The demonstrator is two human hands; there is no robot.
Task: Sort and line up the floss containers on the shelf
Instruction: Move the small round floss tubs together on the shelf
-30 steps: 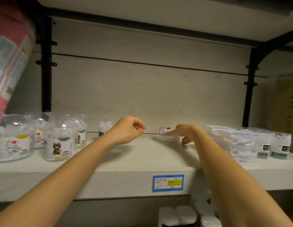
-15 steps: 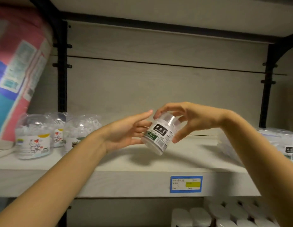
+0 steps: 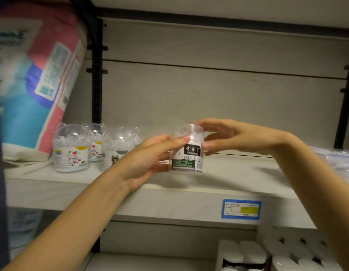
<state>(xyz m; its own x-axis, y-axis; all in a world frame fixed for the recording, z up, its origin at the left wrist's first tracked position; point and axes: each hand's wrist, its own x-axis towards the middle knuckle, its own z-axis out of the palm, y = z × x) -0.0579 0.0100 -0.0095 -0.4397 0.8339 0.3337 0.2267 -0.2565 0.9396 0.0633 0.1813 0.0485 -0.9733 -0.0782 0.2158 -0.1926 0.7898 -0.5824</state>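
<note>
Head view: left hand [image 3: 150, 159] and right hand [image 3: 226, 137] both grip an upright floss container [image 3: 188, 151], label facing near, above bare shelf [image 3: 238, 173] right of domed jars [image 3: 72, 149]

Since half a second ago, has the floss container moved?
Yes. The floss container went from tilted to upright, and sits further left of the blue price tag.

Single view: head-worn wide-angle camera, faced forward at the back panel of a shelf [image 3: 189, 184], lens about level with the shelf board. Close range; both forearms entered from the lower edge, hands met near frame centre. Straight uprights bowed toward the frame edges. Lower tier with paper rolls [image 3: 277, 253] showed at bottom right. No second view overlapped.
</note>
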